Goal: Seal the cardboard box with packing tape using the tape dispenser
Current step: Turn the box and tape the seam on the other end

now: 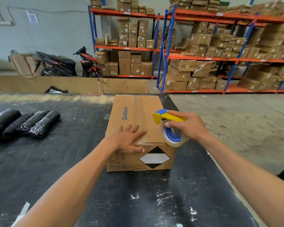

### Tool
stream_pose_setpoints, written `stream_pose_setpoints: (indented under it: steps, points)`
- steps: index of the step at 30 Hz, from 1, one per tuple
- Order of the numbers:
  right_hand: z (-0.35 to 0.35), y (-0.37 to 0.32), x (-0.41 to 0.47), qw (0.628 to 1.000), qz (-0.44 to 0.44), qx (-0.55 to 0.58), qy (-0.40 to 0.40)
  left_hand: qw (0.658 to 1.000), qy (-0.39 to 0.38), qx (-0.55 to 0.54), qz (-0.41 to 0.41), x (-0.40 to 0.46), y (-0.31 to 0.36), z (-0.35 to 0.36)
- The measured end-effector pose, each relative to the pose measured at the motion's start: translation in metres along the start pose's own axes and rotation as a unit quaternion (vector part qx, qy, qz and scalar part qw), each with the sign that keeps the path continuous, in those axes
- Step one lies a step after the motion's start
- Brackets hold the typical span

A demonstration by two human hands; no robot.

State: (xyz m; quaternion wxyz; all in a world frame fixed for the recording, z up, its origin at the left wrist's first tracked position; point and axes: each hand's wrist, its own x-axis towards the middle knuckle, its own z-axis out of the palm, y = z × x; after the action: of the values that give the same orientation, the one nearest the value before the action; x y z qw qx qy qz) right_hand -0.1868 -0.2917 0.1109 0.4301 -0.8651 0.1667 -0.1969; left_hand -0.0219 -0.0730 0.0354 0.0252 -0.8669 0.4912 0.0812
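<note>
A brown cardboard box (134, 110) printed "Glodway" stands on the black table (72, 161), its flaps closed and a strip of clear tape running along the top seam. My left hand (129, 139) lies flat on the box's near top edge, fingers spread, thumb over the front face. My right hand (188, 126) grips a yellow and blue tape dispenser (168, 117) holding a roll of clear tape (172, 137). The dispenser hovers over the box's near right corner, its blade end pointing left over the top.
Several black wrapped rolls (23, 123) lie on the table at the left. A long open cardboard bin (72, 84) stands behind the table. Beyond it are two parked scooters (64, 64) and blue-orange shelving (203, 58) stacked with cartons. Concrete floor lies to the right.
</note>
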Motion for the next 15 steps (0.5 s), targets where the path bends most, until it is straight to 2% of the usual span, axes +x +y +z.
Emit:
stream_pose_setpoints:
  steps: [4, 9, 15]
  points:
    - [0.002, -0.005, -0.001, 1.0, -0.003, 0.004, 0.002, 0.998, 0.047, 0.04, -0.011, -0.006, 0.007, 0.01]
    - [0.009, -0.008, -0.006, 1.0, -0.016, 0.008, -0.01, 0.996, 0.037, 0.073, -0.028, -0.011, 0.015, 0.008]
    - [0.019, -0.015, -0.014, 0.999, -0.029, 0.01, -0.01, 0.997, 0.038, 0.059, -0.044, -0.02, 0.021, 0.013]
